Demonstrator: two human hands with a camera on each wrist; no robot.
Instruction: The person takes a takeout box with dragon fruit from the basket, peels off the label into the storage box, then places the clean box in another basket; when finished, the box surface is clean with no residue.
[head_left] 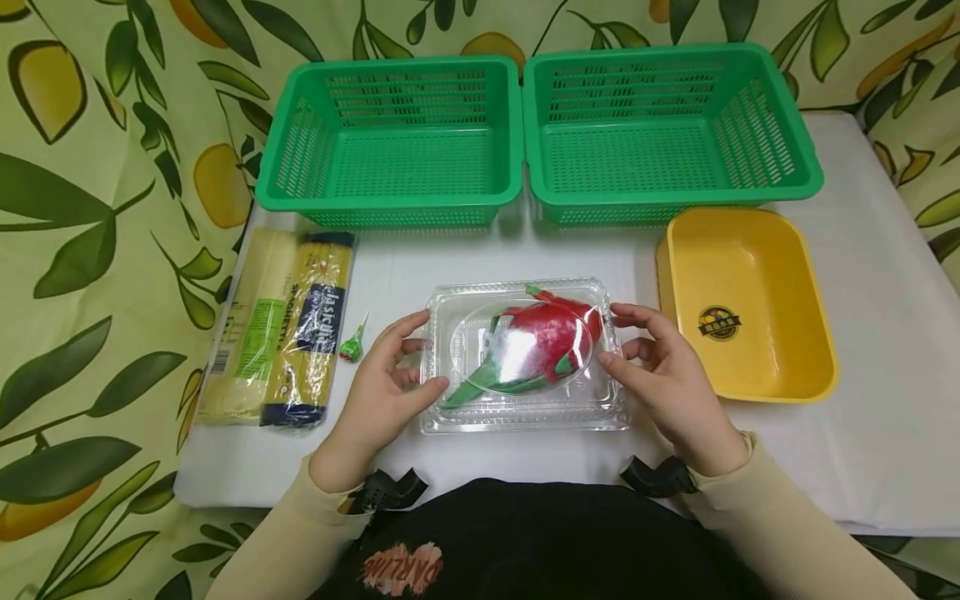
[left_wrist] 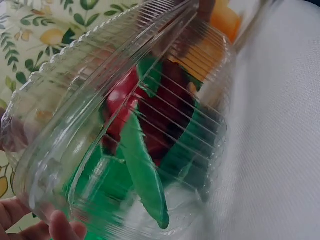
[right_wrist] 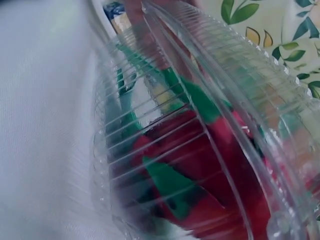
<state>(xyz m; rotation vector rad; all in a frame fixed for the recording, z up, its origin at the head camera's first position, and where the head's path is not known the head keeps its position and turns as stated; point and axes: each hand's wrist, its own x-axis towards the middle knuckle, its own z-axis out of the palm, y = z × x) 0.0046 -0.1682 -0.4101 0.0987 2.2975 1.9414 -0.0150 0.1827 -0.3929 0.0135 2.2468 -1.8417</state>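
Left hand: gripping, fingers and thumb curled against the left edge of a clear, rectangular, ribbed plastic clamshell container. Right hand: gripping the opposite edge in the same manner, thumb at the near side, fingers farther along. The container is located between both hands, above or on the white cloth-covered table; contact with the surface cannot be confirmed. The lid lies over the base; full latching cannot be determined. Inside, between the hands, lies a red dragon fruit with green scales.

Just beyond the left fingers: a small lollipop in a green wrapper. Farther left of that hand: a blue-and-yellow spaghetti pack and a pale noodle pack with a green label, side by side. Right of the right hand: a yellow, rounded-square plastic tub. Beyond both hands: two green, perforated, rectangular plastic baskets, arranged side by side.
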